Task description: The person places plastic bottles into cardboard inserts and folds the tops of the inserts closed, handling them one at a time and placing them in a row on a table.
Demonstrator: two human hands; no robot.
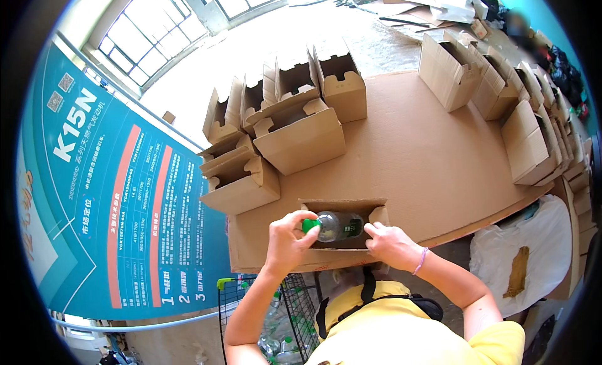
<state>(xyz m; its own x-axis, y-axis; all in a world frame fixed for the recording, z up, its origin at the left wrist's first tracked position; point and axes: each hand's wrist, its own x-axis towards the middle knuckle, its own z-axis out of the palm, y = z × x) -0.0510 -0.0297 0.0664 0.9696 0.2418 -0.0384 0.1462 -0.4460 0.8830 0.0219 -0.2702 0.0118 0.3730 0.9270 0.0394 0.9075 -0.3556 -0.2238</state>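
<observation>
A small open cardboard box lies on its side at the near edge of a cardboard-covered table. A dark bottle with a green cap lies partly inside it, cap toward the left. My left hand grips the bottle at the cap end. My right hand rests on the box's lower right edge and flap, fingers touching the cardboard. A pink band circles my right wrist.
Several open cardboard boxes are stacked at the table's left and back, and a row of them lines the right side. A wire basket with bottles stands below. A white bag sits right, a blue poster left.
</observation>
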